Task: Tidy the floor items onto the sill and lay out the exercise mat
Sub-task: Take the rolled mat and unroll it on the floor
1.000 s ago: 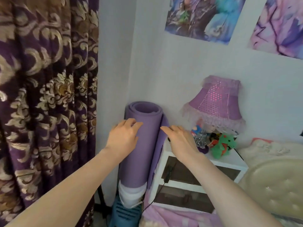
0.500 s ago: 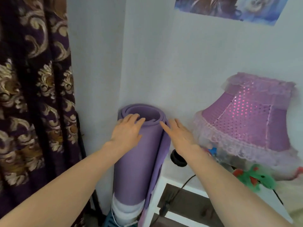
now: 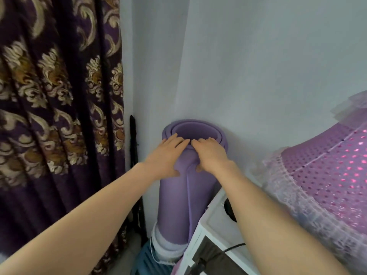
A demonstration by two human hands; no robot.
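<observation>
A rolled purple exercise mat (image 3: 178, 203) stands upright in the corner, between the wall and a white nightstand (image 3: 216, 229). Its open top end faces me. My left hand (image 3: 166, 157) wraps the roll's upper left side, fingers over the rim and thumb pressed on the front. My right hand (image 3: 211, 153) grips the upper right side by the loose outer flap, fingertips at the rim. Both hands meet near the top of the roll. The mat's lower end sits in a white wrap above a blue object.
A purple and gold patterned curtain (image 3: 59, 108) hangs close on the left. A pink sequinned lamp shade (image 3: 327, 175) crowds the right, on the nightstand. A black cable (image 3: 232, 249) runs over the nightstand's top. A blue slatted object (image 3: 147, 261) sits on the floor under the mat.
My view has closed in on the corner and tilted down. Both hands slid up and together onto the top of the rolled mat, closing around it.
</observation>
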